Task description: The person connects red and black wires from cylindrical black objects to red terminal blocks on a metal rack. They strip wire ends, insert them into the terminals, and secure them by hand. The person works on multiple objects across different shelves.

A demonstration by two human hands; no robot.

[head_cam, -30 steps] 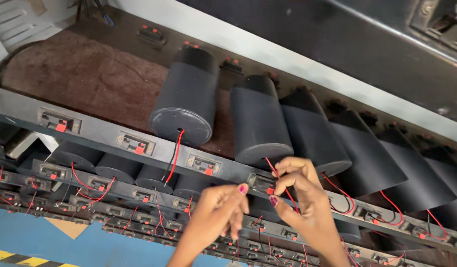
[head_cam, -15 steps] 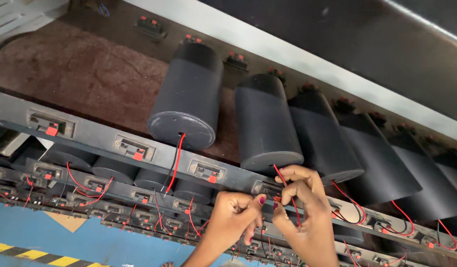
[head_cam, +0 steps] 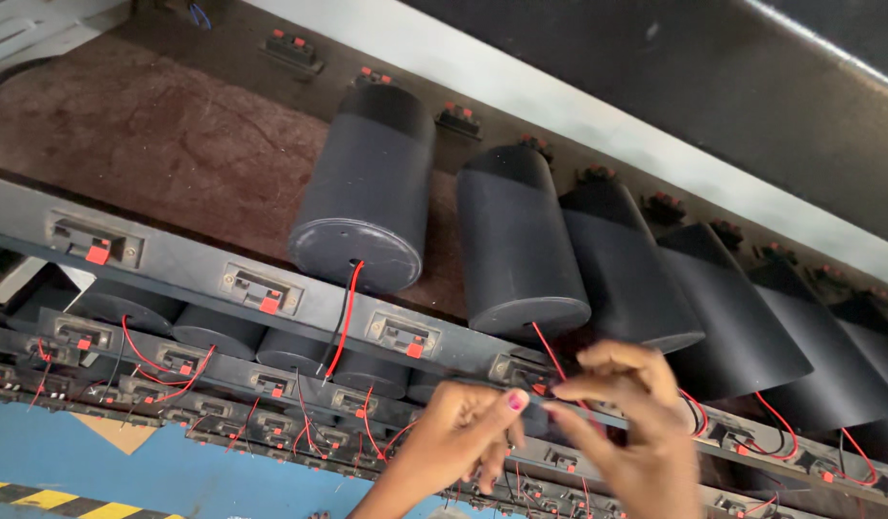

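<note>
Wiring step: red lead (head_cam: 550, 354) pinched by right hand (head_cam: 625, 423) and left hand (head_cam: 463, 437), fingers closed, at terminal clip (head_cam: 523, 371). Precise seating needed next.

Black cylinders (head_cam: 367, 192) on brown-matted shelf (head_cam: 146, 135)

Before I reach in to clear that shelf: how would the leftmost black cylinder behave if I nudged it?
The leftmost black cylinder lies on its rounded side, so it would probably roll. Its red and black wires hang limp over the rail; they look floppy and could snag. Its neighbour is close, so it may bump that.
</note>
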